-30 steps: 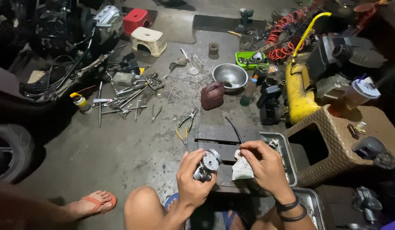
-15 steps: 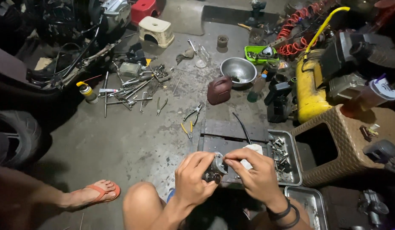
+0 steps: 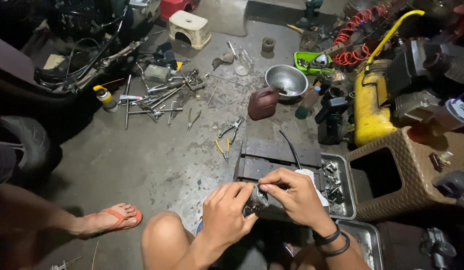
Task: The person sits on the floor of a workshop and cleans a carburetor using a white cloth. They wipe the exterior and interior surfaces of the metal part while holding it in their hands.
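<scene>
Metal is what we have between both hands: a small silvery engine part (image 3: 257, 199), rounded and shiny at its end, darker and more tangled below, held just above our knee and in front of the dark slatted wooden pallet (image 3: 277, 156). Our left hand (image 3: 226, 216) wraps it from underneath with fingers curled and closed around the body, while our right hand (image 3: 296, 194) comes over the top, thumb and fingertips pinched together on the rounded end. A white rag (image 3: 312, 176) peeks out behind the right hand; whether that hand grips it too, we cannot tell.

We judge the part rigid and fairly heavy for its size, likely oily and therefore slippery on its polished face. The surest hold is probably around the rougher, darker body, leaving the smooth cap for fingertip work.

Around us, the concrete floor (image 3: 142, 160) is rough and stained. Yellow-handled pliers (image 3: 223, 149) lie just left of the pallet, with a second pair of pliers (image 3: 231, 128) above them. A shallow steel tray (image 3: 338, 186) of small bolts and fittings sits just right of our hands. Farther off stand a dull maroon plastic jug (image 3: 262, 103), a dented steel bowl (image 3: 286, 79) and a glossy yellow compressor tank (image 3: 373, 107). A woven brown plastic stool (image 3: 407, 175) sits to the right.
</scene>
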